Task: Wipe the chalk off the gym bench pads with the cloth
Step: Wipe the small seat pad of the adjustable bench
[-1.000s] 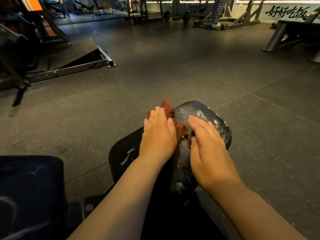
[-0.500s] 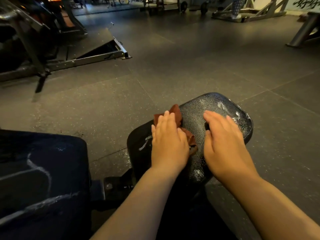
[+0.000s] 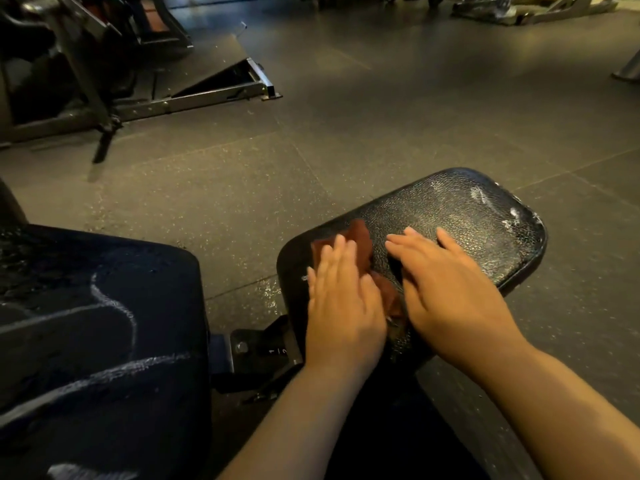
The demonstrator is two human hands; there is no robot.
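While our left hand [image 3: 343, 306] lies flat on the cloth [image 3: 360, 237], fingers straight and pressing down, our right hand [image 3: 446, 289] rests just beside it on the seat pad [image 3: 485, 230], open too, palm down. The reddish cloth is bunched on the near left part of the pad, peeking out beyond the left fingertips and between the two hands; whether the right hand's edge touches it, we cannot tell. Look along the far right rim: white chalk [image 3: 481, 195] streaks the cracked black surface, well apart from the cloth. Off to our left sits the back pad [image 3: 104, 323], dark, with pale chalk lines curling across it. Between the two pads a black bracket [image 3: 263, 348] shows small numbers. Beyond, on the speckled floor [image 3: 346, 116], a metal frame [image 3: 207, 95] stands well clear of us.
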